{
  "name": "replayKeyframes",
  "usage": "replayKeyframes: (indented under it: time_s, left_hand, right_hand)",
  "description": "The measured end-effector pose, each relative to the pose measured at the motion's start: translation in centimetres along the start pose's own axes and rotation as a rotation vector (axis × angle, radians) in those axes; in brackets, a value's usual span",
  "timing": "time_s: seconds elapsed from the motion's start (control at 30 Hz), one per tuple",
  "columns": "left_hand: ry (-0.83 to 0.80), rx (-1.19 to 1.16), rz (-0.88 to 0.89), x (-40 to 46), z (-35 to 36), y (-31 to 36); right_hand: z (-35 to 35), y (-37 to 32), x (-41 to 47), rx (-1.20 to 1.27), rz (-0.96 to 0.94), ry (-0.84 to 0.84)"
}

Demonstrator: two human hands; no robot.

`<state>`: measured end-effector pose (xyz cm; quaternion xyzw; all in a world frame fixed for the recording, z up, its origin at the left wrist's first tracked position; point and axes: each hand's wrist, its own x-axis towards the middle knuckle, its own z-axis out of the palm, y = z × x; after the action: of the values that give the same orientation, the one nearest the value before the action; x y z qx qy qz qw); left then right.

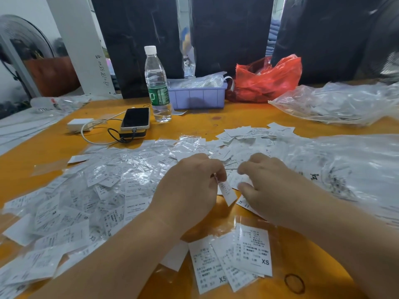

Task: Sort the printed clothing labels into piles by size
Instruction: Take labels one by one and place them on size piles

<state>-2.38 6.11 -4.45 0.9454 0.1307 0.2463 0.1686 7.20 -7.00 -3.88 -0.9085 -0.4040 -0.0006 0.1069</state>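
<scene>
White printed labels lie scattered over the orange table [216, 124], many of them in clear plastic sleeves [112, 190]. My left hand [190, 186] pinches one label [227, 190], which hangs down between both hands. My right hand [265, 182] hovers beside it over the loose labels, fingers curled, and I cannot tell if it holds anything. A small pile of labels marked XS [233, 260] lies near the front edge, below my hands. More loose labels [248, 134] spread behind my hands.
A water bottle [157, 83], a phone [135, 117] on a power bank with a white charger [79, 124], a lilac bin [197, 96], a red plastic bag [265, 80] and clear bags [336, 102] stand behind. A rubber band [294, 282] lies at front right.
</scene>
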Motion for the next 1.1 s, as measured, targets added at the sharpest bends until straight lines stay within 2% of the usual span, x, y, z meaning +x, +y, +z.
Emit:
replayKeyframes:
  time_s: [0.1, 0.2, 0.27, 0.37, 0.43, 0.5, 0.6, 0.93, 1.1]
  left_hand:
    - [0.002, -0.004, -0.004, 0.1, -0.1, 0.0]
    - [-0.012, -0.017, -0.014, 0.2, -0.1, -0.1]
    - [-0.019, -0.031, -0.026, 0.2, -0.2, -0.1]
    - [-0.018, -0.048, -0.042, 0.1, -0.3, -0.2]
    - [-0.017, -0.061, -0.050, 0.0, -0.4, -0.3]
    - [-0.021, -0.075, -0.048, 0.0, -0.4, -0.3]
    - [-0.029, -0.082, -0.037, 0.0, -0.4, -0.3]
    - [-0.025, -0.131, -0.074, 0.0, -0.2, -0.6]
    - [-0.039, -0.123, -0.096, 0.1, 0.0, -0.9]
  right_hand:
    - [-0.1, 0.0, 0.2, 0.050, -0.072, 0.131]
    - [-0.6, 0.5, 0.6, 0.102, -0.080, 0.191]
    - [-1.1, 0.9, 0.7, 0.071, -0.027, 0.220]
    - [-2.1, 1.9, 0.8, -0.078, 0.150, 0.291]
    - [-2.5, 2.4, 0.7, -0.138, 0.279, 0.237]
    - [-2.2, 2.3, 0.6, -0.126, 0.347, 0.102]
    - [-0.8, 1.6, 0.5, -0.114, 0.299, -0.036]
    - [-0.4, 1.7, 1.2, -0.045, 0.182, 0.009]
    - [-2.2, 2.4, 1.0, -0.113, 0.275, 0.178]
